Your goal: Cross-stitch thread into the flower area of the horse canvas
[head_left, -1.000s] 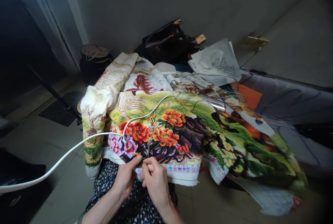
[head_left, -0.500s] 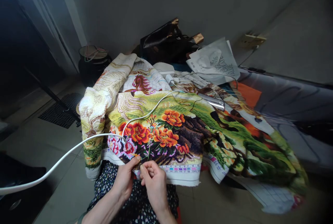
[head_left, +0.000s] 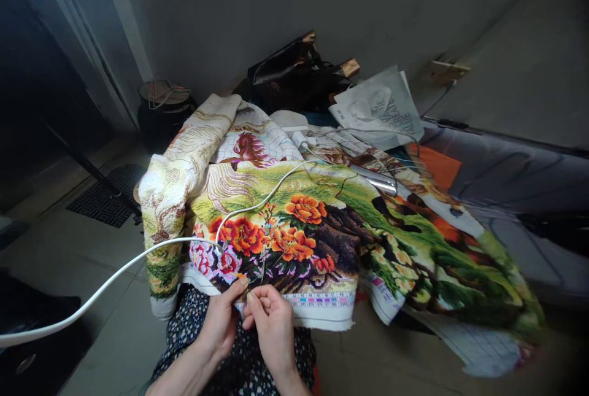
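Observation:
A large cross-stitch cloth [head_left: 294, 199] with orange flowers, green ground and a printed colour key along its lower edge spreads before me. My left hand [head_left: 223, 316] grips that lower edge, thumb on top and fingers tucked beneath. Close beside it, my right hand [head_left: 271, 322] is closed in a pinch at the cloth's edge; whatever sits between its fingertips is too small to make out. A thin dark green thread [head_left: 263, 267] lies on the stitched flowers just above the fingertips. One part of the cloth is gathered in a roll [head_left: 161, 199] at the left.
A white cable [head_left: 138, 256] arches across from the left over the cloth to a white plug [head_left: 300, 140]. Behind are a black bag [head_left: 294, 77], a printed pale bag [head_left: 380, 110] and a dark round container [head_left: 165, 113]. Metal scissors-like handles [head_left: 377, 181] rest on the cloth.
Both hands have stayed at the cloth's lower edge. The right fingers have shifted very slightly left; the cloth and cable look the same.

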`<state>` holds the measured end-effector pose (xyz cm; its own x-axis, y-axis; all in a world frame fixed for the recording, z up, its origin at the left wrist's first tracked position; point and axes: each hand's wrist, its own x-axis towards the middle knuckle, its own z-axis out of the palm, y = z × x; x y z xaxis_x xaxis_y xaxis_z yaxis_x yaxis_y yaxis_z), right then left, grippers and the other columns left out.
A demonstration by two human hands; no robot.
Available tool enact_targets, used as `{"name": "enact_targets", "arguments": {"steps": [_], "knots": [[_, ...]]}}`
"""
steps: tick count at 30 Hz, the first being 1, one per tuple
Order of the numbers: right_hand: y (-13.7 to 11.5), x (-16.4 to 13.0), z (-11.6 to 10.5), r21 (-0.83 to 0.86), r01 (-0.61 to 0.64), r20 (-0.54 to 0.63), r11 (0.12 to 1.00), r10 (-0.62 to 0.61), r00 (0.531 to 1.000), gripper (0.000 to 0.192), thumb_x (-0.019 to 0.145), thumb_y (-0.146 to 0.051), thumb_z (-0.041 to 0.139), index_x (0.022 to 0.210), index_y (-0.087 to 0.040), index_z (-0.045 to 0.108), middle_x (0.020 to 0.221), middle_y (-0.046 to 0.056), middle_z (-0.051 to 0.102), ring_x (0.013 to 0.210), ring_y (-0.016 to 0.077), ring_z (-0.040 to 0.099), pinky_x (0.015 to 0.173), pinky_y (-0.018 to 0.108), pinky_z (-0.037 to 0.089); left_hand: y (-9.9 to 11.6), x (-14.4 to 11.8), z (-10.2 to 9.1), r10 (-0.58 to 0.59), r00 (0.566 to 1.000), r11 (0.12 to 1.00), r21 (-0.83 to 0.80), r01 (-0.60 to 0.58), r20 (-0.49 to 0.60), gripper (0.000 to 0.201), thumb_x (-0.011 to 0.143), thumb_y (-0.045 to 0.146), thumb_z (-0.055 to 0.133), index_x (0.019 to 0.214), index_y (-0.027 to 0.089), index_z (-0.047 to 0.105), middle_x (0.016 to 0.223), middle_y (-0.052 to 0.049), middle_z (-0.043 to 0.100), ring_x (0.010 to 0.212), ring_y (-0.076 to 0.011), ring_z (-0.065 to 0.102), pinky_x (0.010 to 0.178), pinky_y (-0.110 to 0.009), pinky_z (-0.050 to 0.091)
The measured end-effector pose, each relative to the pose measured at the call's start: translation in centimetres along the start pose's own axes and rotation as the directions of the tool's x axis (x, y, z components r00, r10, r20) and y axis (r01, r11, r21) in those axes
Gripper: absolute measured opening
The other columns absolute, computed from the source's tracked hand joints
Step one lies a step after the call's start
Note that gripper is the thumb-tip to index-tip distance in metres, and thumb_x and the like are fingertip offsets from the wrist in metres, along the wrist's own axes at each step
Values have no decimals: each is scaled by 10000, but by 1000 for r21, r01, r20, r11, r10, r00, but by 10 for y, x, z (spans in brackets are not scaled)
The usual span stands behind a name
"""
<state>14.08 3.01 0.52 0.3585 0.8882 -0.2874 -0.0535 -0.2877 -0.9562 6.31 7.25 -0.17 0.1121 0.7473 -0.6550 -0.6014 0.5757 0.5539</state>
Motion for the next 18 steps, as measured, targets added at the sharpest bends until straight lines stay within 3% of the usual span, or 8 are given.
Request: {"name": "enact_targets", "arguments": {"steps": [18], "knots": [[6,7,1,-9,31,-63,999,-32,997,233,812,-356,561,729,-140,589,594,28,625,487,135,588,509,219,453,-3,2,-3,43,999,999,-18,-42,28,244,519,248,818,623,135,629,580,30,557,556,-99,494,598,-249,436]]}}
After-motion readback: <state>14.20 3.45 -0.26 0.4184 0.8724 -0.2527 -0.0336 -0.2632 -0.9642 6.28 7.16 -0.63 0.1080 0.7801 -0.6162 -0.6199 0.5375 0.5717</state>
